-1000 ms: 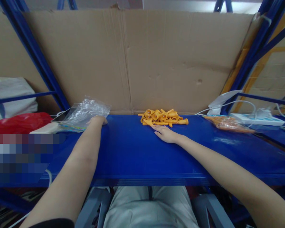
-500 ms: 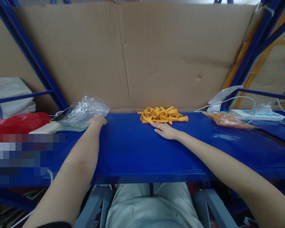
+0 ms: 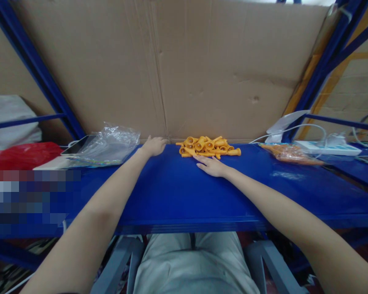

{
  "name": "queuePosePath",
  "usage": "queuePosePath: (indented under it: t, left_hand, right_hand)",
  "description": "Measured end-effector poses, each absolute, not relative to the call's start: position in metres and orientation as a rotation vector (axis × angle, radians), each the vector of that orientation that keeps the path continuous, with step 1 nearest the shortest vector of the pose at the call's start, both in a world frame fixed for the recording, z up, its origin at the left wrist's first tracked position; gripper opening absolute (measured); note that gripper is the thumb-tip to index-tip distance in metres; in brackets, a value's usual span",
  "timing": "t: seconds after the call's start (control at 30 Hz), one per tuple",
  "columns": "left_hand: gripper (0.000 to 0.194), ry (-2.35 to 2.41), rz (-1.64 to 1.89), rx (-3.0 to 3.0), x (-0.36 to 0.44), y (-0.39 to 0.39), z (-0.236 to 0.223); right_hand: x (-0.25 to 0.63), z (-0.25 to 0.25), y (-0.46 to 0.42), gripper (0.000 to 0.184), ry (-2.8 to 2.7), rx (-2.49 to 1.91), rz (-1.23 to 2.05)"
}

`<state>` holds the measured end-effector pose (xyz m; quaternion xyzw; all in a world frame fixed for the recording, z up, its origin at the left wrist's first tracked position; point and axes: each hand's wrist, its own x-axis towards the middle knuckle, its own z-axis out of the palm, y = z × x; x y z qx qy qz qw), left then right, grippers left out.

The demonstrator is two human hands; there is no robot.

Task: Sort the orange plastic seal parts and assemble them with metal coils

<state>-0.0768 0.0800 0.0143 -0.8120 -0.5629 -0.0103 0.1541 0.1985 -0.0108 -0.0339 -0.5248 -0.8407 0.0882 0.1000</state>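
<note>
The right hand [image 3: 213,166] lay flat and empty, touching the near edge of the orange pile [image 3: 209,145]. The left hand [image 3: 154,145], loosely spread and empty, was left of it.

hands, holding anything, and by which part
Nothing seems held: the left hand is between the bag and yellow pieces; the right hand lies at their near edge.

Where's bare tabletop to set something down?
Biggest patch: the blue tabletop between left arm and right arm, from the orange pile to the front edge. Smaller: behind the right arm, between the pile and the orange packet. Crowded: left end, with clear plastic bag and red plastic; back right, with the packet beside the white power strip.
</note>
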Motion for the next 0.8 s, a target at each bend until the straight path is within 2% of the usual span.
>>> queuePosePath:
  t: [0.27, 0.37, 0.5, 0.63, 0.8]
  left_hand:
    - [0.058, -1.385, 0.001, -2.666, -0.005, 0.036, 0.033]
    - [0.068, -1.308, -0.136, -2.669, 0.001, 0.019, 0.026]
    - [0.064, -1.215, -0.205, -2.639, 0.0, 0.009, -0.001]
    - [0.06, -1.316, -0.002, -2.81, -0.002, 0.016, -0.021]
    - [0.063, -1.393, 0.004, -2.904, -0.004, 0.022, -0.023]
  right_hand:
    - [0.198, -0.035, -0.012, 0.059, -2.422, -1.552, 0.273]
    - [0.201, -0.038, -0.01, 0.058, -2.401, -1.467, 0.247]
    - [0.21, -0.037, -0.003, 0.046, -2.319, -1.28, 0.246]
    - [0.227, -0.02, 0.006, 0.028, -1.897, -1.351, 0.421]
    - [0.266, 0.014, 0.01, 0.015, -1.041, -1.242, 0.673]
